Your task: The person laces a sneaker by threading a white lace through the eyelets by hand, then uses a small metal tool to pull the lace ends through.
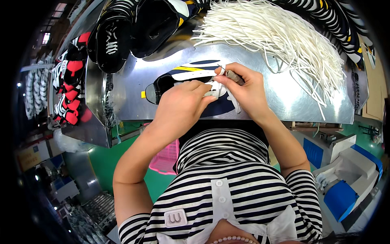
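A sports shoe upper (191,70) in white, navy and black with yellow accents lies on its side on the metal table, a yellow tab at its heel. My left hand (179,102) rests over its near side, thumb and fingers closed on the upper by the white eyelet strip. Beside it my right hand (248,87) pinches a white shoelace close to the eyelets. One finger of that hand wears a brownish wrap (235,77). A loose length of the shoelace (234,102) hangs below my right fingers. The lace's tip is too small to make out.
A big heap of white shoelaces (272,34) covers the table's far right. Black shoe uppers (109,40) stand at the far left, and striped ones (345,30) line the back right. Red, black and white uppers (72,89) hang left. A pink basket (165,157) sits below the metal table (136,91).
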`<state>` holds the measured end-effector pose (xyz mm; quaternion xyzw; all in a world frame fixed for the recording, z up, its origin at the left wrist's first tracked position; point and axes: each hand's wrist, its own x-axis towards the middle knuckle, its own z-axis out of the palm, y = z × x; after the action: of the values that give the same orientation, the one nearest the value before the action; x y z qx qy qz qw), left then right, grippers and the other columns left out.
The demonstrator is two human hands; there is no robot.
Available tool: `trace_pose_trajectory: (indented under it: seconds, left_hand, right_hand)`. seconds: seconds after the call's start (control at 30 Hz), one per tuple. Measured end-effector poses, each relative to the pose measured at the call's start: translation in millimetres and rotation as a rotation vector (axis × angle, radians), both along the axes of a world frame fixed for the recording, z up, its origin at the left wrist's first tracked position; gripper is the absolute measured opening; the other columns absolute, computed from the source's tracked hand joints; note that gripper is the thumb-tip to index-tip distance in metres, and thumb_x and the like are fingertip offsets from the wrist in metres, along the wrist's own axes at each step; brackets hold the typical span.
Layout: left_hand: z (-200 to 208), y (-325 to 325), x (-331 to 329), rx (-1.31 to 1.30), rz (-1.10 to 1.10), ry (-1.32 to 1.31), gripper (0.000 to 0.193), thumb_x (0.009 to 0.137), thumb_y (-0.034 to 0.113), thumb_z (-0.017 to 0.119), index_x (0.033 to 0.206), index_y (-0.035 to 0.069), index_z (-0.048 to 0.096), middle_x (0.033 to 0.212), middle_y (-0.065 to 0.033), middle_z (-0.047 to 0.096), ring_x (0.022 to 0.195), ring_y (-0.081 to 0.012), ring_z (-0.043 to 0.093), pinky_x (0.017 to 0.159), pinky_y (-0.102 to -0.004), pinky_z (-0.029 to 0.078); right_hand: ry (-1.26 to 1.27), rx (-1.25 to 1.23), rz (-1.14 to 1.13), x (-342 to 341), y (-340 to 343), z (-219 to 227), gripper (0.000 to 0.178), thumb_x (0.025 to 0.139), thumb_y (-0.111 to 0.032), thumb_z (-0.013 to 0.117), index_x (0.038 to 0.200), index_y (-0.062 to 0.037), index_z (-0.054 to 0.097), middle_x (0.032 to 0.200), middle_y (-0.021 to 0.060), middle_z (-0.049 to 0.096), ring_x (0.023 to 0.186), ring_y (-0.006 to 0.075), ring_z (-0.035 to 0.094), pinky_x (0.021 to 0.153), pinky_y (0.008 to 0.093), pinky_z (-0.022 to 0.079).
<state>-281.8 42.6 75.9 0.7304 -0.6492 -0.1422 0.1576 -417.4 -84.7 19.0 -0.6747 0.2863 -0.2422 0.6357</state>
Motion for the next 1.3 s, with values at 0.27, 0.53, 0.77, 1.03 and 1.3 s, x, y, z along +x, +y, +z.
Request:
trace_pose_trajectory:
  seconds: [0.27, 0.53, 0.77, 1.03, 1.3]
  left_hand:
    - [-22.6, -28.4, 2.1, 0.121, 0.095, 0.072, 0.023, 0.087, 0.033, 0.068, 0.087, 0.011, 0.075, 0.076, -0.0082, 0.069, 0.068, -0.0288, 0.066, 0.060, -0.0381, 0.050]
    - [-27.3, -31.3, 6.4, 0.106, 0.108, 0.130, 0.023, 0.088, 0.027, 0.070, 0.085, 0.005, 0.072, 0.069, -0.0119, 0.064, 0.059, -0.0284, 0.059, 0.057, -0.0350, 0.045]
    - [-23.9, -31.8, 4.9, 0.151, 0.116, 0.166, 0.018, 0.087, 0.021, 0.070, 0.089, 0.003, 0.071, 0.072, -0.0126, 0.065, 0.060, -0.0255, 0.060, 0.059, -0.0338, 0.047]
    - [-37.6, -19.5, -2.2, -0.032, -0.046, 0.246, 0.025, 0.081, 0.002, 0.068, 0.105, 0.000, 0.067, 0.091, -0.0165, 0.068, 0.083, -0.0359, 0.065, 0.073, -0.0390, 0.051]
    - [-31.4, 10.3, -0.8, -0.243, -0.070, 0.169, 0.028, 0.081, 0.000, 0.069, 0.108, 0.007, 0.066, 0.076, -0.0117, 0.061, 0.066, -0.0295, 0.060, 0.060, -0.0368, 0.047]
  right_hand:
    - [-0.124, -0.123, -0.087, 0.4, -5.6, -21.9, 0.026, 0.088, -0.016, 0.072, 0.105, -0.0007, 0.059, 0.077, 0.0095, 0.067, 0.060, 0.0160, 0.060, 0.055, 0.0297, 0.048]
    - [0.159, -0.142, 0.102, -45.0, 12.6, -3.1, 0.015, 0.093, -0.013, 0.061, 0.097, -0.0012, 0.053, 0.076, 0.0151, 0.065, 0.069, 0.0340, 0.065, 0.062, 0.0420, 0.048]
    - [0.226, -0.278, 0.126, -43.7, 15.9, -8.2, 0.014, 0.093, -0.016, 0.061, 0.095, -0.0026, 0.055, 0.071, 0.0142, 0.064, 0.066, 0.0353, 0.064, 0.061, 0.0443, 0.048]
    - [0.563, -0.793, 0.123, -13.7, 32.7, -7.3, 0.018, 0.080, -0.006, 0.063, 0.093, 0.0001, 0.052, 0.074, 0.0158, 0.066, 0.067, 0.0306, 0.069, 0.057, 0.0395, 0.054]
    - [0.349, -0.599, 0.154, -49.4, 36.1, 14.6, 0.018, 0.089, -0.014, 0.063, 0.102, -0.0046, 0.053, 0.084, 0.0186, 0.068, 0.070, 0.0342, 0.067, 0.058, 0.0415, 0.052]
